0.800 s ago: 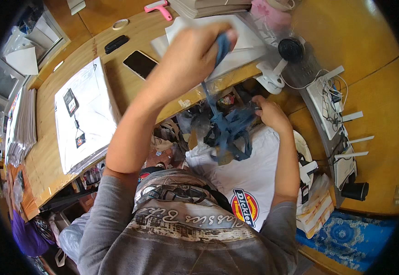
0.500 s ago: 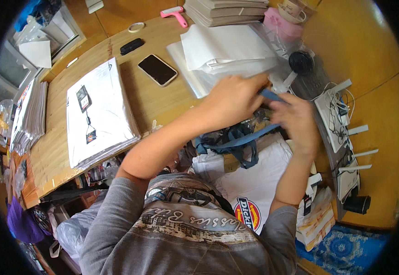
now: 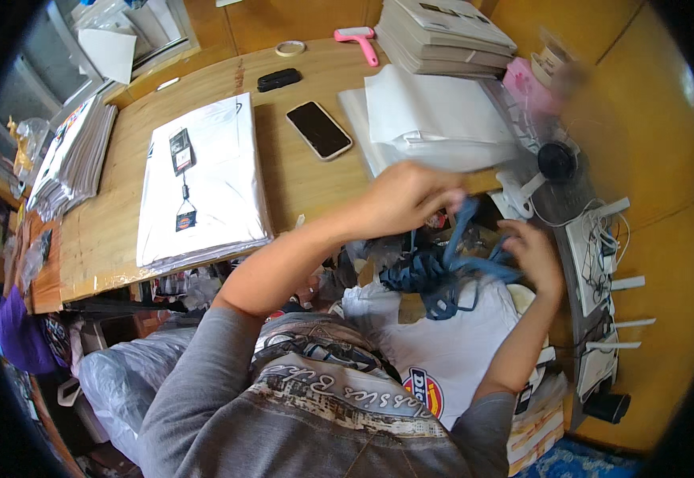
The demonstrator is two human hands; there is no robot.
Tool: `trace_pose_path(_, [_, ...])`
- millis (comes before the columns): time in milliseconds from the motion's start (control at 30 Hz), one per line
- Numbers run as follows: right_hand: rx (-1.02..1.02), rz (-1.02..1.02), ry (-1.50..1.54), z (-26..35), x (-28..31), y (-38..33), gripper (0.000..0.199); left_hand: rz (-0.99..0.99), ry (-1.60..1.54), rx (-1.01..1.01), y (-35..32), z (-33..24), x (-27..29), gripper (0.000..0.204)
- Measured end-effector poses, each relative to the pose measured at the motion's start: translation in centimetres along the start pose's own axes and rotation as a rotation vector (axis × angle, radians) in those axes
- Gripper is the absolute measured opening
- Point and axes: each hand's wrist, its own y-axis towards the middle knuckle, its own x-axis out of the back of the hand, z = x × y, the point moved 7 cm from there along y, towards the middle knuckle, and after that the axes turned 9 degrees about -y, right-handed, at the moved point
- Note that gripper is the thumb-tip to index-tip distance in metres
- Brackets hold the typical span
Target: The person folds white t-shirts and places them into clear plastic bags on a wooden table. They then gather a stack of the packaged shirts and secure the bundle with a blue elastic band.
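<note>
My left hand (image 3: 407, 199) is closed on one end of a dark blue strap bundle (image 3: 435, 275), just off the wooden desk's front edge (image 3: 283, 227). My right hand (image 3: 534, 255) grips the other part of the same tangled blue straps, lower and to the right. The bundle hangs between both hands above a white printed shirt (image 3: 443, 350) on my lap. The fingers are blurred by motion.
On the desk lie a bagged white garment with hang tags (image 3: 199, 187), a black phone (image 3: 319, 130), a stack of white plastic bags (image 3: 435, 123), a pink lint roller (image 3: 359, 40), a tape roll (image 3: 288, 48) and grey folded stacks (image 3: 443, 28). A small fan (image 3: 556, 162) and cables (image 3: 602, 239) stand right.
My left hand dropped from high over the desk down to its front edge, meeting my right hand. The blue straps gathered into a lower bundle between them.
</note>
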Motion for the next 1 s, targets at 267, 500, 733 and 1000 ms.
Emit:
trace_pose_path(267, [0.18,-0.043,0.579,12.7,0.0,-1.8,0.041,0.132,0.072,-0.044,0.9,-1.4,-3.7,0.011])
trace_pose_path(500, [0.088,-1.109,0.699,-4.0,17.9,-12.9,0.011,0.45,-0.509,0.418,-12.5,16.7,-8.7,0.019])
trace_pose_path(733, [0.041,-0.361,0.24,2.7,5.0,-0.2,0.021,0.027,-0.062,0.084,-2.6,6.6,-1.6,0.011])
trace_pose_path(1000, [0.331,-0.06,0.814,13.4,3.9,0.3,0.033,0.04,0.119,-0.217,5.2,-5.1,1.4,0.019])
